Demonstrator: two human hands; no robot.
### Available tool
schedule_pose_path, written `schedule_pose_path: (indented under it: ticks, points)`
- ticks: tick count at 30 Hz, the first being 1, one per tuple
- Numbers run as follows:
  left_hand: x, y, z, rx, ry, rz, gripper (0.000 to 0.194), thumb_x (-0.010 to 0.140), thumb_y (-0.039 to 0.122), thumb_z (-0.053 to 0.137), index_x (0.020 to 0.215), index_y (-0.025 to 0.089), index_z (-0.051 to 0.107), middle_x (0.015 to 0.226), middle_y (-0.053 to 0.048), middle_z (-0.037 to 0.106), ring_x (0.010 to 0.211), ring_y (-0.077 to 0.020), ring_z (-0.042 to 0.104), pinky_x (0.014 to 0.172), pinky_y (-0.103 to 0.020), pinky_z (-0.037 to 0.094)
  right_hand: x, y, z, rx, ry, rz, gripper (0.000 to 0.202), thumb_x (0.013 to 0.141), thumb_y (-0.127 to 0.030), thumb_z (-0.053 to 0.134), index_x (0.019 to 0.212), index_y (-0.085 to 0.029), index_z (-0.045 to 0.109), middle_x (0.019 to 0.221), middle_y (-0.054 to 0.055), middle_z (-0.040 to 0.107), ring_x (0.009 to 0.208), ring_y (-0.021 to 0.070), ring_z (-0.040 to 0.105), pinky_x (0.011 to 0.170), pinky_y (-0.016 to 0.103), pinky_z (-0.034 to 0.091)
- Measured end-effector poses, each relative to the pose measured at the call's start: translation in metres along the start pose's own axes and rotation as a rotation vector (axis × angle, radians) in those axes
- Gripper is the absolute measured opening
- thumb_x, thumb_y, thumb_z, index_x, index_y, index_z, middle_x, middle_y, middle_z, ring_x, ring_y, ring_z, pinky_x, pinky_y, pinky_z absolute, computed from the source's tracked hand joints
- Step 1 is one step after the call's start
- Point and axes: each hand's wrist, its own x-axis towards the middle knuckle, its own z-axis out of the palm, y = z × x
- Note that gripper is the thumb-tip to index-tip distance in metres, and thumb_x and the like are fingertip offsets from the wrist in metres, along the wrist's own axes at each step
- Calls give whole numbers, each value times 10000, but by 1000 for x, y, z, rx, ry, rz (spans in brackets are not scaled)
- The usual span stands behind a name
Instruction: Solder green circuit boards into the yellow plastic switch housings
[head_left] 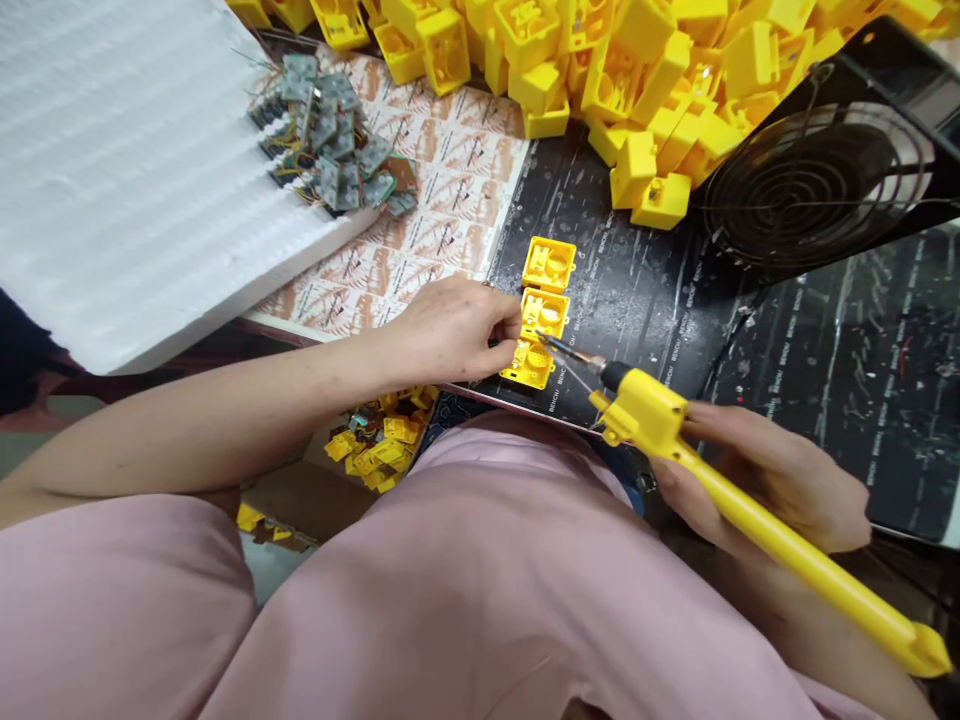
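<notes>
Three open yellow plastic cases stand in a row on the black bench top: the far case (549, 264), the middle case (553, 308) and the near case (534, 366). My left hand (457, 330) is closed, its fingertips at the left edges of the middle and near cases. What lies between those fingers is too small to make out. Wrapped round a yellow soldering iron (649, 410) is my right hand (765, 470). The iron's tip reaches the middle case at its near edge. A thin strand runs beside the tip from the iron's front.
Many yellow cases (637, 90) are heaped along the back. A black fan (802, 190) stands at the right. At the left, small circuit boards (337, 140) with wires lie by a white foam sheet (150, 180). Below the bench edge, a box holds yellow parts (382, 450).
</notes>
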Motion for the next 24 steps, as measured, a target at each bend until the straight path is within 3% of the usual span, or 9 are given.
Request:
schedule_pose_path:
  ticks: [3,8,13,15,18,21,24]
  points:
    - [3,3,-3,27,-18,-5,166,818,201,628,858,211,788,844,-8,815,829,-233,775,720,-295,488,6,2,4,77,-49,-131,304,935,-226,827,1209,-268,701,862,-4,806,696,183,782,580,263,656]
    - [6,4,-5,60,-35,3,162,811,211,624,833,216,784,826,-7,805,822,-238,772,715,-300,480,23,-7,6,17,-121,-208,141,972,-197,791,1007,-241,661,768,-25,755,639,134,750,543,206,602]
    - [8,4,-6,143,-52,44,198,823,233,602,850,221,798,849,-22,806,838,-242,764,716,-305,488,29,-8,2,-27,-184,-279,259,881,-131,862,999,-216,648,823,-12,771,676,119,747,556,181,583]
    - [8,3,-5,155,-39,61,211,817,240,591,844,228,800,828,-18,795,824,-232,754,716,-296,494,30,-8,-1,-15,-214,-308,226,898,-131,844,1003,-206,659,844,-4,775,701,112,750,608,178,610]
    - [9,3,-5,163,-27,62,218,803,247,581,836,234,795,801,-10,775,812,-222,740,716,-283,497,28,-8,-8,-24,-250,-207,80,1017,-227,727,953,-220,679,844,14,769,729,119,758,665,200,646]
    - [10,4,-6,153,-34,62,180,792,231,592,805,224,772,785,-11,758,812,-217,728,708,-277,484,22,-6,-13,-23,-197,-90,215,1084,-350,624,899,-259,686,777,15,741,692,137,749,577,221,629]
    - [10,5,-9,121,-47,28,117,784,200,623,767,215,737,766,-10,731,808,-230,725,725,-295,485,14,-1,-13,15,-111,-75,185,1068,-367,650,914,-273,689,765,4,731,645,147,732,520,242,605]
